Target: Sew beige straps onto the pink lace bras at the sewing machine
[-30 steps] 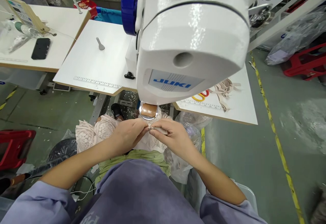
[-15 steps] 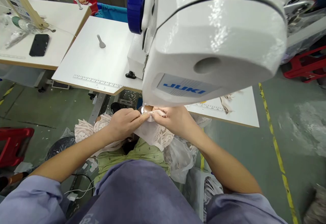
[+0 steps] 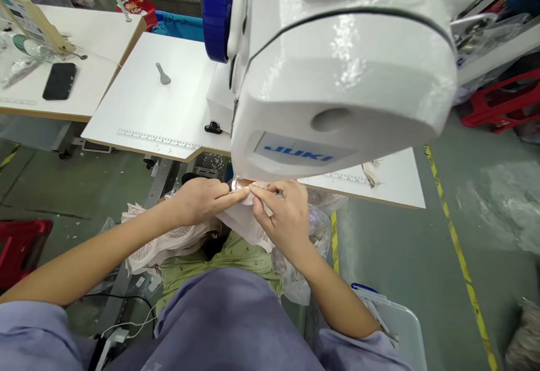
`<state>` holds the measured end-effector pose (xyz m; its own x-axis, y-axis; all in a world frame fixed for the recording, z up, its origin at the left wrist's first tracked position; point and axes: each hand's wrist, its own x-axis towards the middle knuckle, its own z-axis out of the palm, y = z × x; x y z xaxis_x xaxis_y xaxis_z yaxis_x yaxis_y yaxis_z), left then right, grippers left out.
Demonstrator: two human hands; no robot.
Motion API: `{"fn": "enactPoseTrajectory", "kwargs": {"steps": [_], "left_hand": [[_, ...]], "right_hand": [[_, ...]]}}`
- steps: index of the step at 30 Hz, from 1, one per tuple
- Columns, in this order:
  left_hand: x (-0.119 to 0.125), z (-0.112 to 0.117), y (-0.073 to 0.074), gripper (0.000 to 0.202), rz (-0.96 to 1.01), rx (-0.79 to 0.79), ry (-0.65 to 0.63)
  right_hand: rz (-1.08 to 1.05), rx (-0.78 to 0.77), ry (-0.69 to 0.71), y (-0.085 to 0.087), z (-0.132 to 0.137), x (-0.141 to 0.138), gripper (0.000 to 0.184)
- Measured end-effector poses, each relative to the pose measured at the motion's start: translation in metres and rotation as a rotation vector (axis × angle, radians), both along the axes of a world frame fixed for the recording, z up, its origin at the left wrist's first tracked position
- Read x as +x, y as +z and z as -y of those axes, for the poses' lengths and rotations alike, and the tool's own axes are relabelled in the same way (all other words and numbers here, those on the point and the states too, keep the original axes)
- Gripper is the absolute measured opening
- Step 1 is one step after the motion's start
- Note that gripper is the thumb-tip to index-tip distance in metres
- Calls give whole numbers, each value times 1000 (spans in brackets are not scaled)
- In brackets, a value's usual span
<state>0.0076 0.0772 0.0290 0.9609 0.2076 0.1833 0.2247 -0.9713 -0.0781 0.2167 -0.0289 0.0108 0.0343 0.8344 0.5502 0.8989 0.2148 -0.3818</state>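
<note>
A pale pink lace garment [image 3: 242,222] hangs down from the sewing arm under the head of a white sewing machine [image 3: 329,78]. My left hand [image 3: 200,199] has hold of its edge, with the index finger stretched along the cloth near the needle area. On the other side, my right hand [image 3: 283,213] pinches the same edge between index finger and thumb, the other fingers bent. The fingertips of both hands nearly meet. The machine head hides the needle. More of the lace fabric [image 3: 172,244] is heaped in folds over my lap at the left.
A white table [image 3: 143,101] with a printed ruler [image 3: 158,139] and a grey spoon-shaped piece [image 3: 162,74] lies left of the machine. Fabric scraps [image 3: 370,174] are on the right tabletop. A clear plastic bin [image 3: 405,326] stands low at right, near a red stool [image 3: 504,101].
My right hand has turned more upright, its fingers loosening and shifting on the edge. The left index finger has stretched out along the cloth. The view has shifted slightly.
</note>
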Motion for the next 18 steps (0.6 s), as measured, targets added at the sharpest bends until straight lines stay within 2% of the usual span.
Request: {"fn": "enactPoseTrajectory", "kwargs": {"steps": [2,4,6,8,10,14,18], "left_hand": [[-2,-11,-2,51,-26,28,-63],[1,-11,-2,46,-30,25,-43],[5,-2,1,41,-21,14,23],[11,12,6,37,9,18,89],[17,26,11,34,46,31,147],[28,42,17,30,93,39,255],[37,46,19,26,118,48,321]], "right_hand": [[-117,-92,13,-6,2,-3,22],[-298,-192,34,-16,6,-5,31],[-496,-248,46,-26,11,-7,48],[-597,-269,38,-31,13,-7,53],[-555,-280,24,-27,11,-3,44],[-418,-276,30,-8,-6,9,22],[-454,-339,50,4,-24,19,26]]}}
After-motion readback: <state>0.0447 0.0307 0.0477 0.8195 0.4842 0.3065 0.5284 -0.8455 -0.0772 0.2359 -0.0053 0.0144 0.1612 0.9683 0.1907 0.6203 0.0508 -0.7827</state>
